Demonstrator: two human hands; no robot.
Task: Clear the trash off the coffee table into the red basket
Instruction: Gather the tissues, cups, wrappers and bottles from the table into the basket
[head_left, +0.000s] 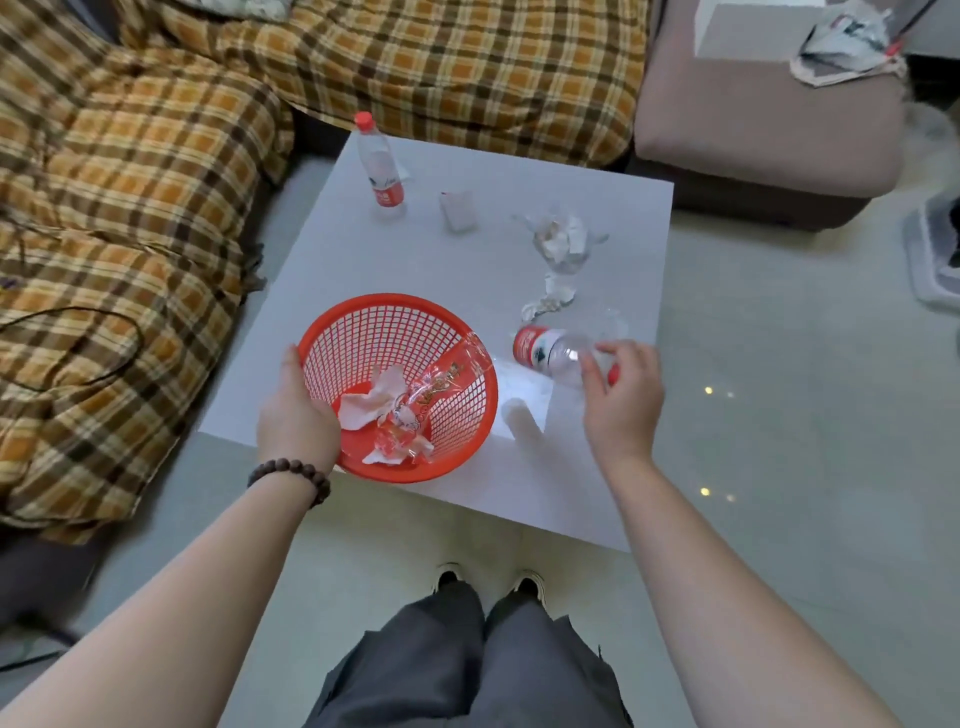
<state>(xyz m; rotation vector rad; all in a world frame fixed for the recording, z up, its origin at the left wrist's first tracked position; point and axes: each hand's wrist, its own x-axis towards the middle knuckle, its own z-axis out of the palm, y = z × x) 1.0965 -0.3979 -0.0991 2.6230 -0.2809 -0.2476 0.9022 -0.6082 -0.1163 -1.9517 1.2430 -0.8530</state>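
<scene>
Head view looked down on a white table (597, 483) with a plaid sofa (130, 218) along its left side. Left arm reached forward from the lower left, a bead bracelet (291, 475) on the wrist. Left hand (296, 415) gripped the near-left rim of the red basket (457, 415), thumb curled over the rim, the other fingers hidden. Basket sat tilted at the table's near-left part, holding crumpled tissue (371, 402) and a clear wrapper (441, 384) that leaned up over its right rim. At the far left of the table 1 bottle (382, 166) stood upright, red cap on. Beside it to the right lay a small white card (458, 209). Further right sat a clear wrapper with paper scraps (561, 239), and nearer, a crumpled paper strip (550, 299). Just right of the basket an empty bottle (553, 351) lay on its side. Right arm came in from the lower right, wrist bent down; right hand (621, 400) had its fingers curled round that bottle's neck end.
</scene>
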